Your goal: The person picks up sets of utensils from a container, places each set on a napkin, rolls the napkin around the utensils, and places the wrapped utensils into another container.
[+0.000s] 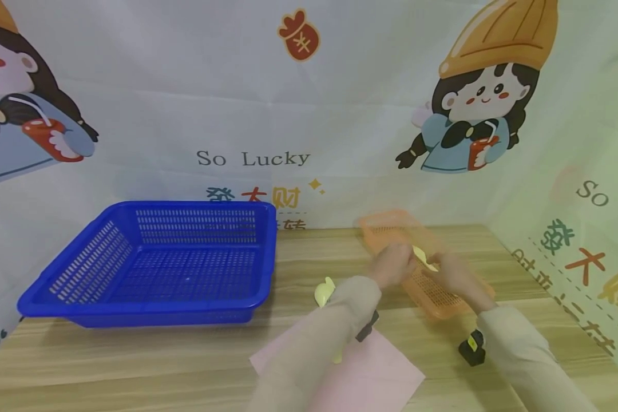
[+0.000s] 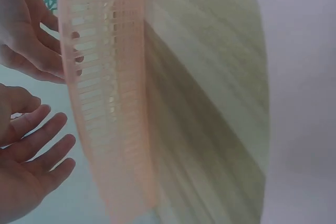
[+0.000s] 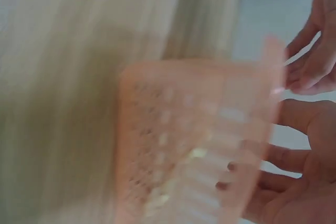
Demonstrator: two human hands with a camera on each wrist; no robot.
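Both hands are over a long orange basket [image 1: 435,306] on the right of the table. In the left wrist view my left hand [image 2: 37,153] is beside the basket wall, fingers apart with nothing seen between them. My right hand [image 1: 452,274] reaches over the far rim; in the right wrist view its spread fingers [image 3: 286,156] show partly through the orange wall. A pale yellow piece [image 1: 423,258] shows between the two hands in the head view, overlapping the right fingertips. Blurred yellow bits [image 3: 198,153] show through the basket wall in the right wrist view.
A large blue basket [image 1: 187,304] stands on the left of the wooden table. A pink sheet [image 1: 381,372] lies at the front, partly under the left sleeve [image 1: 314,343]. Another pale yellow piece [image 1: 321,293] shows beside that sleeve. A printed cloth [image 1: 340,126] hangs behind.
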